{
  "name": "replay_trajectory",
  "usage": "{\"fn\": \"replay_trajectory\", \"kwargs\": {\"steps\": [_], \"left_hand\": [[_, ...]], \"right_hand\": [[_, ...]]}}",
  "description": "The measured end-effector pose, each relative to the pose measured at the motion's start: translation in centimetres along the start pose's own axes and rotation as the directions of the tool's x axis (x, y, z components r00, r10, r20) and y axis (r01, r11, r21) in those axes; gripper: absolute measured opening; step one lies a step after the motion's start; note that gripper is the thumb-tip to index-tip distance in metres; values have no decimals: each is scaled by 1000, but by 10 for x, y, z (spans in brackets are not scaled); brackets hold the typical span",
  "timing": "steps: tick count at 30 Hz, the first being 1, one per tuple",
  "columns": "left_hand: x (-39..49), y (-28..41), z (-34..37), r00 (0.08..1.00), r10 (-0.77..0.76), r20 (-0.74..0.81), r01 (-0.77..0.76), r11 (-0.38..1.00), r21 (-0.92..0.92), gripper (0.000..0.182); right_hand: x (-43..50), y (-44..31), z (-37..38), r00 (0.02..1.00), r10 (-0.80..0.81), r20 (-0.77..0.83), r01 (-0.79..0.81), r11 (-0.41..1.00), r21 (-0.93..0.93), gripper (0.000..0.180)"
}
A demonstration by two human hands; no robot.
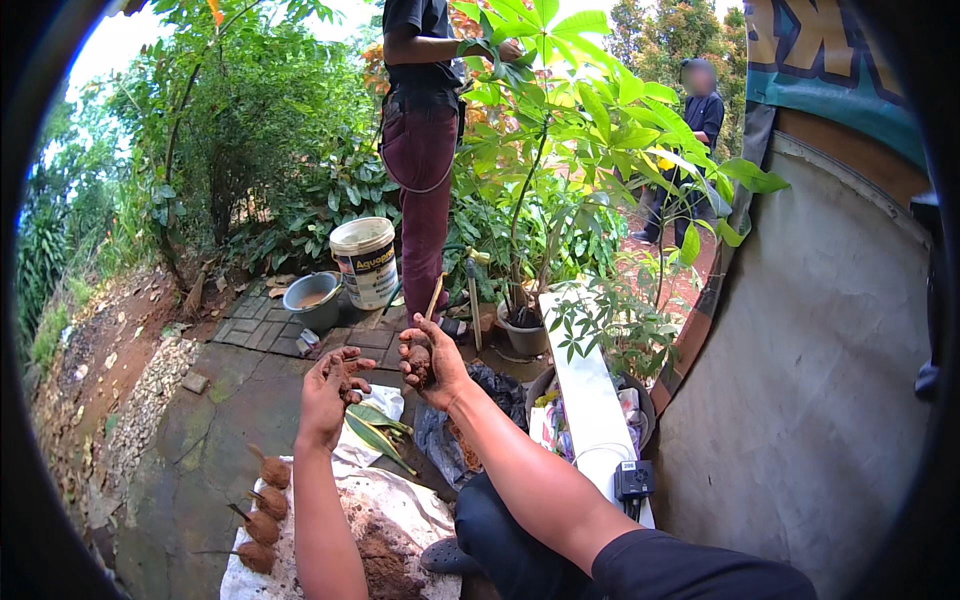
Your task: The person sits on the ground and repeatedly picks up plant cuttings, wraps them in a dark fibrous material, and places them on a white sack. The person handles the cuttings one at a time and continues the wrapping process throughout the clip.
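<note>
My right hand (435,360), smeared with soil, holds a rounded ball of moist soil (419,362); a thin brownish stem or stick (435,296) rises above it. To its left, my left hand (334,386) is raised with dirty fingers apart and nothing in it. Below, several brown balls (262,527), each with a dark stem or leaf piece poking out, stand in a row along the left edge of a white sack (420,510). Loose soil (386,566) lies on that sack. Variegated green-yellow leaves (375,435) rest beyond it, near a dark plastic bag (442,442) with reddish-brown material inside.
A grey bucket (313,301) of brownish water and a white paint pail (365,262) stand ahead, beside a standing person (427,150). A potted plant (525,334), a tap, and a long white board (592,397) are at the right. Another person (701,112) stands farther back.
</note>
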State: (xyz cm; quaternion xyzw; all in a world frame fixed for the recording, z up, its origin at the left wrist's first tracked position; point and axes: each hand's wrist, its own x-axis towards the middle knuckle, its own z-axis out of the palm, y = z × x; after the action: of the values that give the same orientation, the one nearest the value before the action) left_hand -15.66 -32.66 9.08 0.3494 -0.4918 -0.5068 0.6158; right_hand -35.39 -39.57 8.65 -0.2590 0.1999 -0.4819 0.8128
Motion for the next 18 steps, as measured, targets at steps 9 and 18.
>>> {"fn": "replay_trajectory", "kwargs": {"steps": [9,18], "left_hand": [[-12,-12,16,970,-195,146,141,938,317,49],[1,-15,13,993,-84,83,69,985,160,20]], "right_hand": [[-4,-5,8,999,-43,29,44,999,-30,35],[-13,-7,20,999,-40,-5,39,996,-78,30]]}}
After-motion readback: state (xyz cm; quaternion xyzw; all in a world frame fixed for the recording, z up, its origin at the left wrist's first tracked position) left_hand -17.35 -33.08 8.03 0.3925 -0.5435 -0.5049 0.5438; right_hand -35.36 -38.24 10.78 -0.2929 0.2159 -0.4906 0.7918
